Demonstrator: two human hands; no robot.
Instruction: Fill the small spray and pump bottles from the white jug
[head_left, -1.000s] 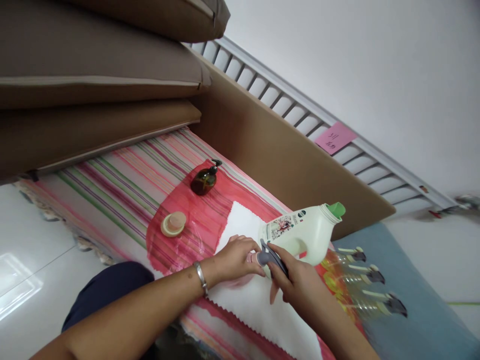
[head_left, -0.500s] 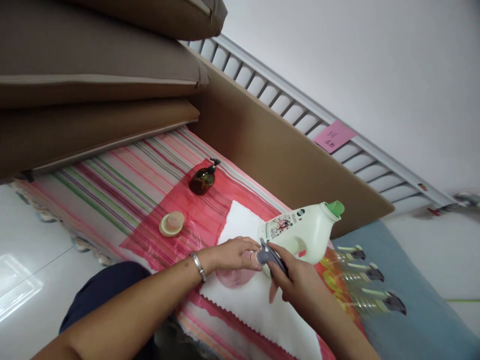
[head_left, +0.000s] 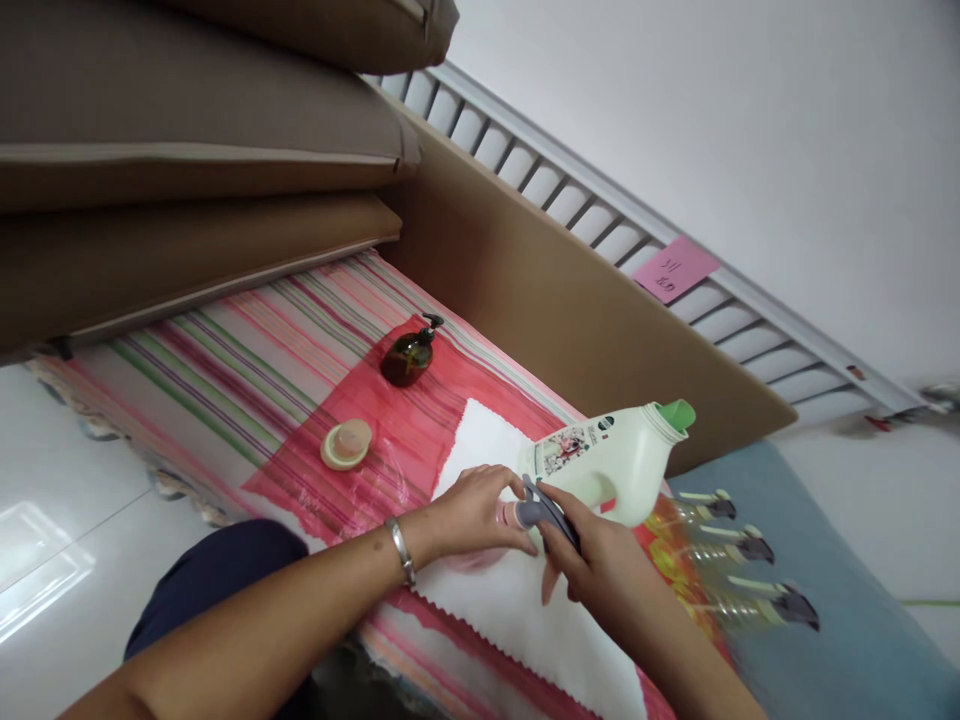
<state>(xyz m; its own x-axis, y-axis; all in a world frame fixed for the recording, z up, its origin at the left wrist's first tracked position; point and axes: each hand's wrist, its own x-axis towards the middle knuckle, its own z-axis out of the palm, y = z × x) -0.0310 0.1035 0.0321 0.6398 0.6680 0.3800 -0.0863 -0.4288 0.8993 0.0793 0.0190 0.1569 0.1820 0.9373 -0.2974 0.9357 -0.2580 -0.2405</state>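
My left hand (head_left: 466, 513) is closed over a small pink bottle (head_left: 469, 558) lying on a white cloth (head_left: 525, 620). My right hand (head_left: 592, 560) grips the bottle's grey pump head (head_left: 534, 512) at the neck, fingers wrapped round it. A white jug with a green cap (head_left: 611, 460) stands tilted just behind both hands, touching neither that I can tell. The cloth lies on a red plastic sheet (head_left: 375, 440) over a striped cover.
A dark pump bottle (head_left: 409, 358) and a round cream lid (head_left: 346, 444) sit on the red sheet to the left. Several clear bottles with grey tops (head_left: 739, 575) lie at the right. Brown cushions (head_left: 187, 160) are stacked at the back left; a brown board (head_left: 570, 320) runs behind.
Both hands keep their grip on the pink bottle and pump head; only the camera has shifted slightly.
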